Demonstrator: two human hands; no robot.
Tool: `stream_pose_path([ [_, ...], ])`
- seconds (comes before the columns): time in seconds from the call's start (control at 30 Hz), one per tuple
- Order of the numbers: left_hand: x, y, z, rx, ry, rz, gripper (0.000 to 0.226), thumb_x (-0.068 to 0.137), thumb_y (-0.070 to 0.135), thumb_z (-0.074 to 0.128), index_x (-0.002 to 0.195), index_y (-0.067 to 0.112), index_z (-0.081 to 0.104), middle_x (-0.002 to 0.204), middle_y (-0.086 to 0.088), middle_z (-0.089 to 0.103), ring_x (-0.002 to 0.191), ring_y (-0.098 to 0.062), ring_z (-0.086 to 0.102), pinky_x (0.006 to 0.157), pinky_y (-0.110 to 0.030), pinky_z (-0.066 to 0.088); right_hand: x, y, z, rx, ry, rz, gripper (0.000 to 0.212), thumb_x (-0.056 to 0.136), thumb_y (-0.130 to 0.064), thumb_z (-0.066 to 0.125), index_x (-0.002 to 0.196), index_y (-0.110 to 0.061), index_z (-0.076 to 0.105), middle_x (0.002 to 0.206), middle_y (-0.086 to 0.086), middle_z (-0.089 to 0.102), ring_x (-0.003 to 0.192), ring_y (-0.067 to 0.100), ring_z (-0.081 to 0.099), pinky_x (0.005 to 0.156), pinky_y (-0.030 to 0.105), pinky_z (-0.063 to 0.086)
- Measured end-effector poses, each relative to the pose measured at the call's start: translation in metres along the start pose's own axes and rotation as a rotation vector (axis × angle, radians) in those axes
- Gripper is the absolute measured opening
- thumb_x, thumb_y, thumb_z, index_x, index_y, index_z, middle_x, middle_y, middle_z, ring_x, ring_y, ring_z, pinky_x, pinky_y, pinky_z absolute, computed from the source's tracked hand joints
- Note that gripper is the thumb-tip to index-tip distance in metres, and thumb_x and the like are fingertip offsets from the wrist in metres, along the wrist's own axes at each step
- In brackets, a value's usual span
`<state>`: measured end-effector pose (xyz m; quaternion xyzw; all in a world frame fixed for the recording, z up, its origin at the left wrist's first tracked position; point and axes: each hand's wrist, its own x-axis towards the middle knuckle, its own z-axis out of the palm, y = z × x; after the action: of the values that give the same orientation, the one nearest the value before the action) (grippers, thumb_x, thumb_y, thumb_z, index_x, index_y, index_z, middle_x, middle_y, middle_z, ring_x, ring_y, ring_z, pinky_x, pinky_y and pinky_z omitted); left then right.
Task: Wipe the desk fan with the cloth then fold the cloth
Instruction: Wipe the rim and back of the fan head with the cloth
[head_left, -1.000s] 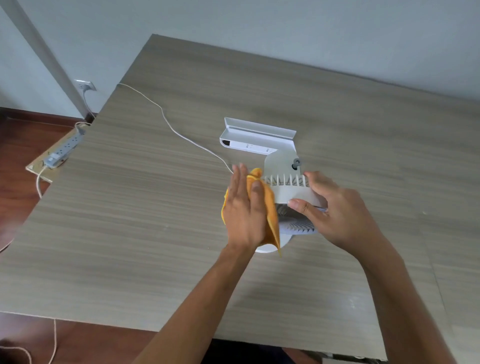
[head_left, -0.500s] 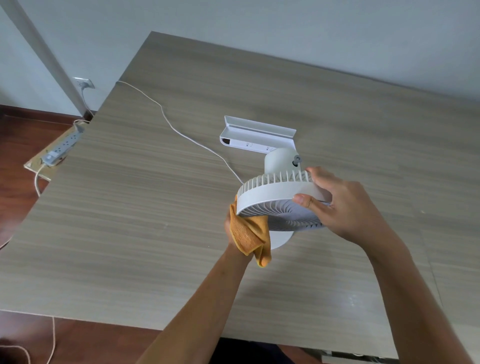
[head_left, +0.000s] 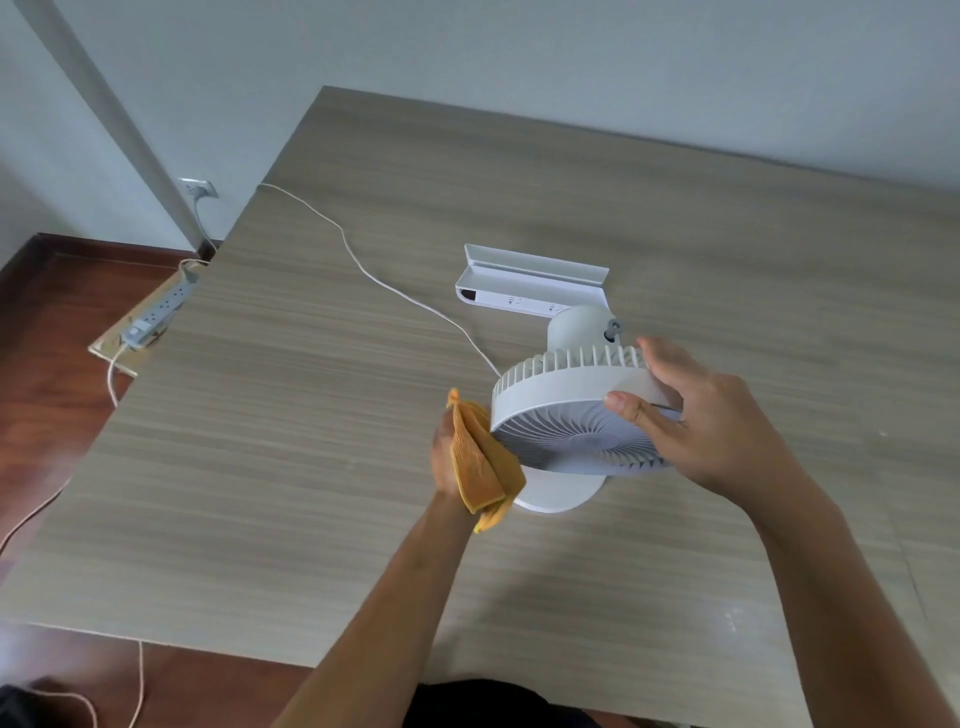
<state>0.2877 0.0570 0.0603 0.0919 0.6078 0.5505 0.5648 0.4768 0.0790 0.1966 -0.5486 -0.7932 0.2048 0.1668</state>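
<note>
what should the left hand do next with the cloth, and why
Probably slide the orange cloth along the fan's front grille, toward its centre. The left hand presses the cloth only against the left edge of the fan head, while the right hand grips the opposite rim and steadies it. Most of the grille lies uncovered by the cloth.

Both forearms are bare to the frame's lower edge, the left hand (head_left: 448, 457) and right hand (head_left: 719, 431) wear no rings, watch or gloves, no sleeves showing.
</note>
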Motion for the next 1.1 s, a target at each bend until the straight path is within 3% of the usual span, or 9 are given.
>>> stream_pose_path([
  [0.1, -0.005, 0.035, -0.003, 0.094, -0.059, 0.139, 0.025, 0.101, 0.042, 0.04, 0.103, 0.025, 0.059, 0.089, 0.022, 0.067, 0.077, 0.013, 0.059, 0.08, -0.012, 0.045, -0.001, -0.002, 0.001, 0.071, 0.039, 0.033, 0.051, 0.088, -0.035, 0.064, 0.129, -0.007, 0.052, 0.127, 0.009, 0.06, 0.11, 0.026, 0.056, 0.083, 0.017, 0.035],
  [0.23, -0.04, 0.086, 0.024, 0.164, -0.122, 0.367, 0.041, 0.099, 0.042, 0.041, 0.085, 0.022, 0.073, 0.088, -0.003, 0.072, 0.08, -0.016, 0.064, 0.083, -0.04, 0.053, -0.004, -0.01, -0.002, 0.148, 0.136, 0.029, 0.07, 0.081, -0.045, 0.066, 0.141, -0.014, 0.046, 0.135, 0.007, 0.057, 0.116, 0.007, 0.047, 0.084, -0.009, 0.023],
  [0.4, -0.079, 0.127, 0.057, 0.041, -0.33, 0.371, 0.034, 0.098, 0.042, 0.043, 0.114, 0.025, 0.068, 0.115, 0.0, 0.073, 0.112, -0.011, 0.065, 0.107, -0.043, 0.044, -0.015, -0.03, -0.01, 0.403, 0.387, -0.041, 0.05, 0.08, -0.056, 0.066, 0.115, -0.021, 0.064, 0.107, -0.006, 0.07, 0.103, 0.01, 0.066, 0.091, 0.031, 0.053],
  [0.53, -0.097, 0.136, 0.084, 0.089, -0.551, 0.281, 0.031, 0.092, 0.051, 0.047, 0.105, 0.036, 0.07, 0.118, 0.008, 0.069, 0.109, -0.01, 0.065, 0.106, -0.048, 0.044, -0.022, -0.044, -0.02, 0.598, 0.333, -0.02, 0.048, 0.077, -0.052, 0.071, 0.115, -0.023, 0.064, 0.109, -0.011, 0.069, 0.105, 0.013, 0.066, 0.084, 0.024, 0.054],
  [0.67, -0.109, 0.131, 0.108, 0.156, -0.767, 0.167, 0.046, 0.097, 0.053, 0.04, 0.089, 0.024, 0.074, 0.091, 0.003, 0.069, 0.091, -0.012, 0.066, 0.097, -0.046, 0.05, -0.029, -0.034, -0.025, 0.558, 0.481, -0.026, 0.011, 0.087, -0.026, 0.067, 0.098, -0.022, 0.066, 0.088, -0.014, 0.065, 0.083, 0.007, 0.063, 0.071, 0.019, 0.048],
  [0.8, -0.105, 0.117, 0.113, 0.345, -0.765, 0.34, 0.082, 0.08, 0.081, 0.032, 0.139, 0.027, 0.05, 0.14, 0.013, 0.054, 0.131, 0.002, 0.044, 0.115, -0.031, 0.028, -0.044, -0.013, -0.035, 0.828, 0.793, 0.115, 0.016, 0.093, -0.025, 0.054, 0.077, -0.029, 0.05, 0.064, -0.018, 0.05, 0.061, -0.001, 0.045, 0.058, 0.016, 0.039],
  [0.87, -0.102, 0.108, 0.109, 0.449, -0.672, 0.519, 0.069, 0.09, 0.069, 0.03, 0.146, 0.028, 0.04, 0.15, 0.017, 0.042, 0.135, 0.009, 0.035, 0.114, -0.018, 0.025, -0.053, -0.001, -0.044, 1.085, 0.935, 0.16, 0.014, 0.093, -0.025, 0.05, 0.08, -0.028, 0.051, 0.069, -0.018, 0.051, 0.067, 0.002, 0.047, 0.066, 0.021, 0.04],
  [1.0, -0.085, 0.093, 0.099, 0.867, -0.355, 1.004, 0.047, 0.1, 0.05, 0.028, 0.121, 0.023, 0.061, 0.122, 0.011, 0.061, 0.12, -0.013, 0.052, 0.098, -0.03, 0.042, -0.07, 0.023, -0.049, 1.163, 1.047, 0.205, 0.012, 0.089, -0.025, 0.052, 0.09, -0.033, 0.061, 0.081, -0.012, 0.056, 0.081, 0.01, 0.052, 0.076, 0.029, 0.043],
  [1.1, -0.074, 0.079, 0.104, 1.139, -0.27, 1.02, 0.053, 0.098, 0.051, 0.024, 0.093, 0.018, 0.065, 0.093, -0.001, 0.065, 0.091, -0.029, 0.058, 0.079, -0.042, 0.046, -0.074, 0.028, -0.037, 0.937, 1.08, 0.244, 0.009, 0.085, -0.027, 0.055, 0.084, -0.036, 0.058, 0.077, -0.01, 0.049, 0.077, 0.015, 0.046, 0.071, 0.03, 0.041],
])
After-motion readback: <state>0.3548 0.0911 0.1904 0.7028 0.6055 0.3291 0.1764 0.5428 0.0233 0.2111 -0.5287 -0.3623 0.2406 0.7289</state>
